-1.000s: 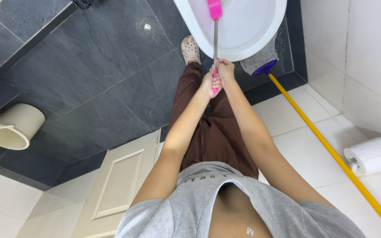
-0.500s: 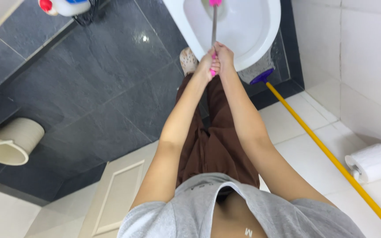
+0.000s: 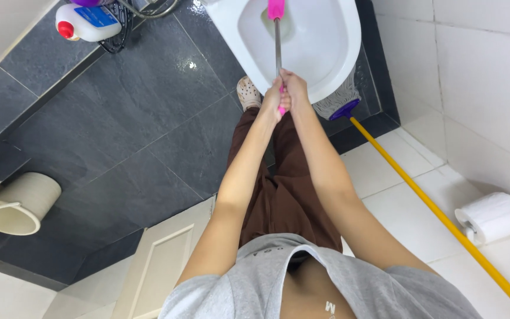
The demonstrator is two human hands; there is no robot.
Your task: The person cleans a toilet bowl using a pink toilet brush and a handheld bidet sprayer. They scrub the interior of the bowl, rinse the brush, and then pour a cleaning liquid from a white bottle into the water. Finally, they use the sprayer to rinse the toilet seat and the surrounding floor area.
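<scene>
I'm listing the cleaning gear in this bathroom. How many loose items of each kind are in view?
Pink-headed toilet brush with metal shaft, held in both hands: 1
Yellow-handled string mop: 1
White plastic bottle with red cap: 1
Beige round bin: 1
White paper roll: 1
Total: 5

Brush (image 3: 277,35) reaching into toilet (image 3: 320,41) ahead, mop (image 3: 438,215) leaning right of toilet, paper roll (image 3: 496,216) on right wall, bin (image 3: 16,204) far left, bottle (image 3: 87,22) upper left
</scene>
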